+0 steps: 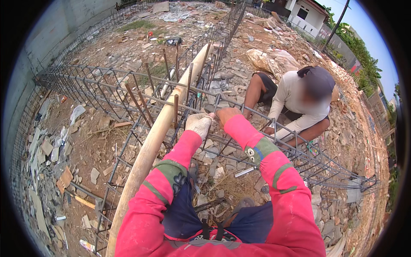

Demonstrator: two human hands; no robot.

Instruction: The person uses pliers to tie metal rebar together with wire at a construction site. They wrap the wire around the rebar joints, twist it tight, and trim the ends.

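My left hand (198, 124), in a pale knit glove, is curled at the upper bars of a steel rebar cage (247, 110). Close beside it, my bare right hand (226, 115) bends its fingers down at the same spot. Whether they pinch a thin wire or the bar itself is hidden by the fingers. A peeled wooden pole (160, 128) slants across the cages just left of my gloved hand. Around the pole, several rusty rebar ends (176, 109) stick upright where the cages cross.
A co-worker (300, 99) crouches to the right, hands at the same cage. Another rebar cage (96, 72) runs left towards a concrete wall (57, 29). Broken rubble (221, 173) covers the ground around my feet. A wooden-handled tool (84, 201) lies at lower left.
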